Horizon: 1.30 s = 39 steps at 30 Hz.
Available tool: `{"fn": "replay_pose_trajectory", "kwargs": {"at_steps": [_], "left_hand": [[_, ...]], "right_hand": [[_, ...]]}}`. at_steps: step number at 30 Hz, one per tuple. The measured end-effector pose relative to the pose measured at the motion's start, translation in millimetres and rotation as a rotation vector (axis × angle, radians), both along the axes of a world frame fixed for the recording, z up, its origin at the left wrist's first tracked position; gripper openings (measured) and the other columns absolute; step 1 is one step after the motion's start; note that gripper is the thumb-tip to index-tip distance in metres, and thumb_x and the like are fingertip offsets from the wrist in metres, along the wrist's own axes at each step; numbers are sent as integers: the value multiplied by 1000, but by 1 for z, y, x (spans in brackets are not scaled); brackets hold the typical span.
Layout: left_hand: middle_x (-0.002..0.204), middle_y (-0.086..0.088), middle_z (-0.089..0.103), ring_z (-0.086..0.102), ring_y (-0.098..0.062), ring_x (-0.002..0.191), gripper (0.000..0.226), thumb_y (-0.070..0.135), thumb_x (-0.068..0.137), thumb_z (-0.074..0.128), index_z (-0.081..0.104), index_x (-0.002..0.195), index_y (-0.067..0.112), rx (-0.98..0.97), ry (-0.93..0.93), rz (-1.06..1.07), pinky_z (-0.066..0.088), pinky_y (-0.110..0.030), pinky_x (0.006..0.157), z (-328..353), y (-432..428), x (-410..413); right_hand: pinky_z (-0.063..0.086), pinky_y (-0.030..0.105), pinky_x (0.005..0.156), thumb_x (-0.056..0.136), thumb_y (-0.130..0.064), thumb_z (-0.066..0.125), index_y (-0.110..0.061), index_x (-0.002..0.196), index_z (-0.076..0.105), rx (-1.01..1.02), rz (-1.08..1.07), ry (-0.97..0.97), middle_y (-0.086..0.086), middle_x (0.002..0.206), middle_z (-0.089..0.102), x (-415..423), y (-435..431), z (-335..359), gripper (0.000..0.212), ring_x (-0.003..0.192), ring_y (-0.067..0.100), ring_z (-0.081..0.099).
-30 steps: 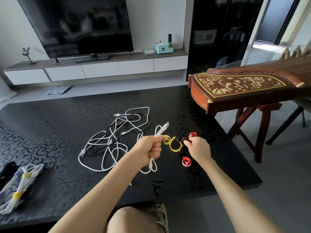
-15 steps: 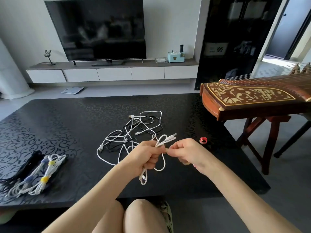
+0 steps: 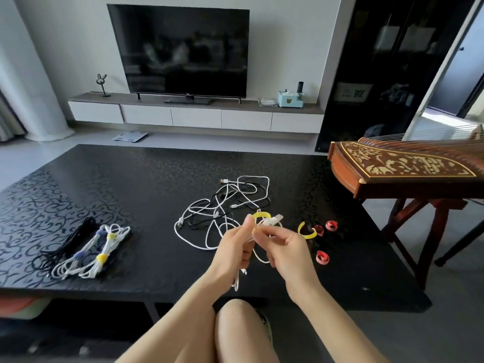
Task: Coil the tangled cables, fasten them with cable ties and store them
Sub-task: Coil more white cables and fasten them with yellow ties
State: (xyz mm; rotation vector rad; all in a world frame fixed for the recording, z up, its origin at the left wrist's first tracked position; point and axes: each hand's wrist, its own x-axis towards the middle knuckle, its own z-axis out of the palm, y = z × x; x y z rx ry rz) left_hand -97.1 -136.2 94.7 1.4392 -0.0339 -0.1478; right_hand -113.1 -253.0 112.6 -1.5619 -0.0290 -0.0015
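Cable (image 3: 272,220), coiled, is gripped in the left hand (image 3: 233,247) above the near edge of the bench (image 3: 131,179); right hand (image 3: 288,247) pinches a yellow tie (image 3: 262,214) looped over it; slack fingers could let the loops spring apart.

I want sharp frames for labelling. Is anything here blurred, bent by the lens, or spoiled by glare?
Head view: the left hand, the right hand and the yellow cable tie over the white cable look slightly soft; head view: the TV mirrors the room, daylight sheens the table at left; head view: the wide lens tilts the dark cabinet at right.
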Motion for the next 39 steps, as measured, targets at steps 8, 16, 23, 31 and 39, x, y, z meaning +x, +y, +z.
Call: {"fn": "replay_pose_trajectory", "kwargs": {"at_steps": [8, 16, 23, 31, 39], "left_hand": [[65, -13, 40, 33, -22, 54, 53, 56, 92, 44, 57, 88, 5, -27, -50, 37, 22, -18, 38, 0, 3, -5], [47, 9, 35, 28, -5, 39, 33, 40, 94, 52, 46, 72, 17, 67, -90, 221, 24, -18, 36, 5, -5, 1], [43, 10, 29, 23, -6, 36, 45, 48, 92, 48, 47, 59, 18, 347, -123, 200, 20, -18, 37, 10, -1, 15], [46, 14, 33, 29, -2, 39, 39, 31, 100, 40, 39, 68, 10, 352, -205, 44, 28, -13, 41, 24, -14, 1], [61, -9, 50, 37, -15, 50, 28, 31, 99, 40, 37, 80, 11, 677, -494, 76, 32, -35, 53, 48, -21, -12]], "right_hand": [[38, 14, 47, 92, -10, 59, -21, 95, 75, 67, 28, -26, -2, 46, 43, -11, 6, -10, 20, 44, 5, 38], [47, 16, 56, 88, -23, 64, -20, 87, 57, -150, -116, -252, 2, 57, 65, -11, -11, -22, 8, 53, 8, 59], [56, 31, 75, 84, -33, 67, -28, 83, 69, -510, -51, -229, -11, 74, 71, -2, -38, -33, 6, 76, 3, 67], [45, 21, 65, 82, -32, 71, -29, 84, 74, -670, -90, -251, -7, 77, 62, 3, -54, -36, 5, 74, 8, 55], [57, 25, 63, 95, -9, 51, 4, 87, 70, 316, 111, 138, 10, 72, 70, 11, -69, 1, 24, 66, 18, 66]]}}
